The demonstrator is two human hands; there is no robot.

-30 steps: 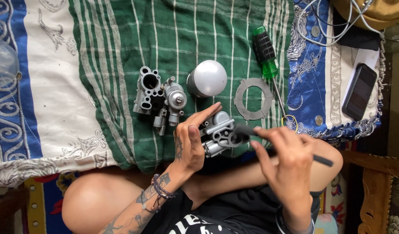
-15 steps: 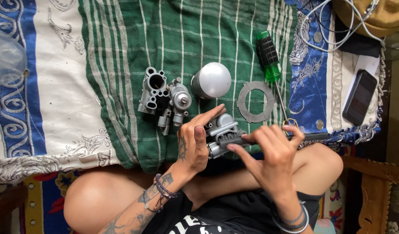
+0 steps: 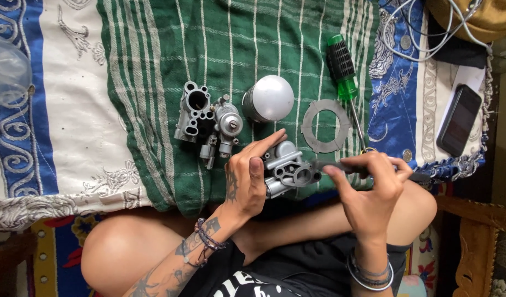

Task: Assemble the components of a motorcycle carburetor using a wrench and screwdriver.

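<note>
**Holding the metal part at the cloth's near edge**

My left hand (image 3: 247, 179) is gripping the small grey metal housing (image 3: 288, 168) at the near edge of the green striped cloth (image 3: 154, 82). My right hand (image 3: 368, 190) is pinching a thin dark tool (image 3: 330, 165) against it. The green screwdriver (image 3: 343, 77) and ring gasket (image 3: 325, 126) are lying nearby.

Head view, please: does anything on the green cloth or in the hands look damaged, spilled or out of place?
Nothing stands out. The left hand holds a small metal housing and the right hand a slim tool against it. The metal body, dome, ring gasket and green screwdriver lie apart, tidy.
</note>
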